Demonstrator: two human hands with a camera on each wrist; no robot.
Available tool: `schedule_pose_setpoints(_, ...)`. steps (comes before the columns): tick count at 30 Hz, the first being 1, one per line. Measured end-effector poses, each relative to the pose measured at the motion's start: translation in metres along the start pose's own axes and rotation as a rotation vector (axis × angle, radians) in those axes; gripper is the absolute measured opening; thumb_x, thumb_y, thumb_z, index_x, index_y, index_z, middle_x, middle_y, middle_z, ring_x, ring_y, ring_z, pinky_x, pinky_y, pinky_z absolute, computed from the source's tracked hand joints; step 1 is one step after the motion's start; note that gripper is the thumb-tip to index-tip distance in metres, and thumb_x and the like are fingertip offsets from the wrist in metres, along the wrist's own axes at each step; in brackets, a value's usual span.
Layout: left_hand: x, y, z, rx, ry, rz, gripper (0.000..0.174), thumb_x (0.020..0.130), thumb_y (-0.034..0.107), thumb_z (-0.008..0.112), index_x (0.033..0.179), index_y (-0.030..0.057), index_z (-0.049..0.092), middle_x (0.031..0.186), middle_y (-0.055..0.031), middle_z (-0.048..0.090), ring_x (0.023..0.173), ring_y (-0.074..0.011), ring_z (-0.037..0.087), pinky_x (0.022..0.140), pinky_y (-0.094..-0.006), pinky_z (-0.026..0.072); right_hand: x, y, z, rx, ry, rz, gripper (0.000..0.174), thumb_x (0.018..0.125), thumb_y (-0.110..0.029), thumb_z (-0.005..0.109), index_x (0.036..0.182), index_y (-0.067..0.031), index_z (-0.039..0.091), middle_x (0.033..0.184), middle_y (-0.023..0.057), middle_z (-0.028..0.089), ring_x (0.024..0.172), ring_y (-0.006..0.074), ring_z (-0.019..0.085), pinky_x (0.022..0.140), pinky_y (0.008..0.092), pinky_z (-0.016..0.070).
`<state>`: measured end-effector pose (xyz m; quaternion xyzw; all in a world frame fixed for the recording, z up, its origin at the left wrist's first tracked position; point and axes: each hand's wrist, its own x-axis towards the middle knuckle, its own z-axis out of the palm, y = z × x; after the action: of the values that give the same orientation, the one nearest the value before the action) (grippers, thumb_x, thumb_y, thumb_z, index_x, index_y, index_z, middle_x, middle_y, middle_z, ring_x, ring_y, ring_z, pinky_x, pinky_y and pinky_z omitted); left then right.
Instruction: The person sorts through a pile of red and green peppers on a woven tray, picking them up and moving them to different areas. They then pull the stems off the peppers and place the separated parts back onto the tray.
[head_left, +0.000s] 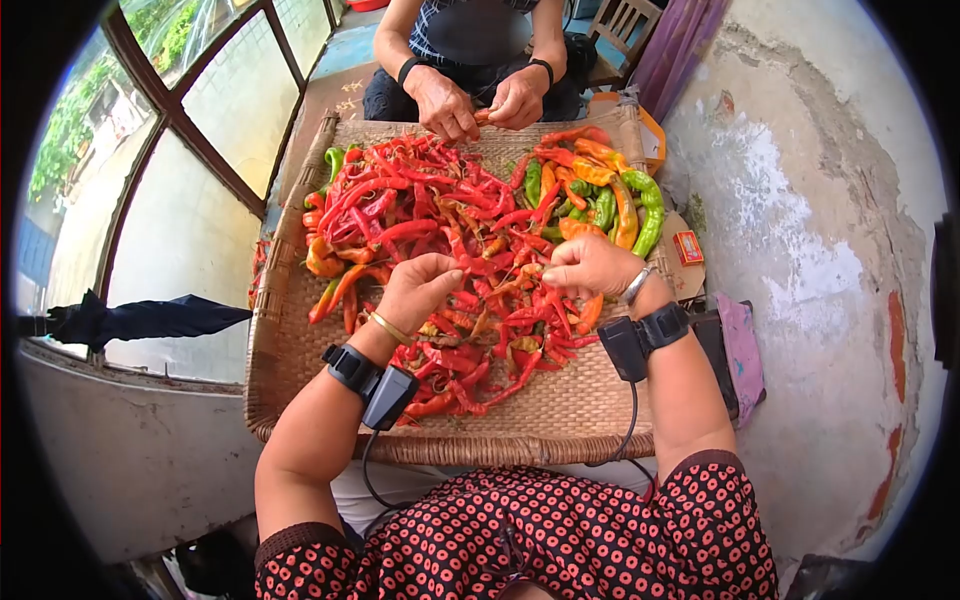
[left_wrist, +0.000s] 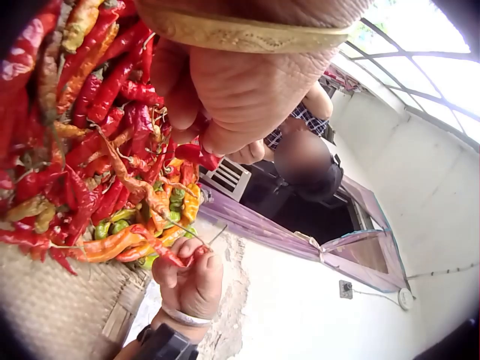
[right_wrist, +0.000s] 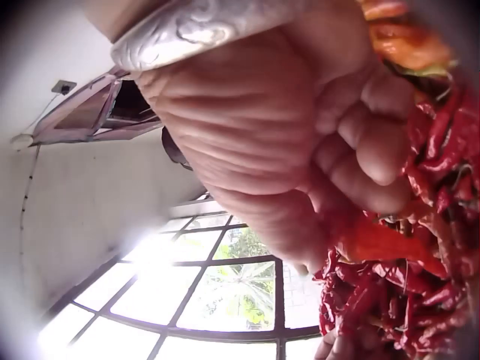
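A heap of red chili peppers [head_left: 400,190], some wrinkled and dried, covers much of a woven tray [head_left: 560,405]. My left hand [head_left: 420,290] is over the near part of the heap, fingers curled. In the left wrist view a red chili pepper [left_wrist: 199,156] shows at its thumb and fingertips. Across from it, my right hand [head_left: 595,265] pinches an orange-red chili pepper [right_wrist: 382,244], mostly covered by the fingers in the head view. Thin stems [left_wrist: 217,235] stick out by that hand in the left wrist view. Green and orange peppers [head_left: 605,205] lie beyond it.
Opposite me sits another person, whose hands [head_left: 445,103] hold a small reddish pepper over the far edge. A folded dark umbrella [head_left: 170,322] is at the left by the windows. A small red box [head_left: 687,247] and a plastered wall [head_left: 800,250] are at the right.
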<state>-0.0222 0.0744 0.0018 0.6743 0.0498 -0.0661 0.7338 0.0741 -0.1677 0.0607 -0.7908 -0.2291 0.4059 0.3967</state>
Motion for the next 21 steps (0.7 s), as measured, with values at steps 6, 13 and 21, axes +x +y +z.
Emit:
schedule_pose_setpoints(6, 0.004, 0.004, 0.001, -0.003, 0.000, -0.014, 0.013, 0.081, 0.013, 0.057, 0.089, 0.0029, 0.057, 0.069, 0.0054, 0.054, 0.052, 0.0000, 0.043, 0.046, -0.0148, 0.0349, 0.003, 0.002, 0.002, -0.162, -0.219, 0.033, 0.027, 0.074, -0.029, 0.063, 0.065, -0.0053, 0.056, 0.055, 0.0011, 0.056, 0.043, 0.0049, 0.049, 0.040, 0.0172, 0.0373)
schedule_pose_setpoints(13, 0.004, 0.001, 0.001, 0.025, -0.024, 0.041, 0.012, 0.082, 0.012, 0.057, 0.087, 0.0013, 0.058, 0.072, 0.0038, 0.056, 0.059, -0.0016, 0.047, 0.052, -0.0171, 0.0406, 0.001, 0.001, 0.004, -0.114, -0.191, 0.003, 0.025, 0.076, -0.028, 0.061, 0.066, -0.0059, 0.055, 0.056, 0.0001, 0.054, 0.050, 0.0053, 0.050, 0.044, 0.0202, 0.0394)
schedule_pose_setpoints(21, 0.002, 0.003, 0.003, 0.001, -0.015, 0.011, 0.011, 0.082, 0.011, 0.057, 0.087, 0.0014, 0.058, 0.070, 0.0029, 0.055, 0.056, -0.0028, 0.048, 0.049, -0.0189, 0.0426, 0.004, 0.007, 0.011, -0.190, -0.169, 0.017, 0.025, 0.075, -0.027, 0.058, 0.070, -0.0032, 0.057, 0.059, 0.0024, 0.056, 0.050, 0.0102, 0.053, 0.046, 0.0231, 0.0426)
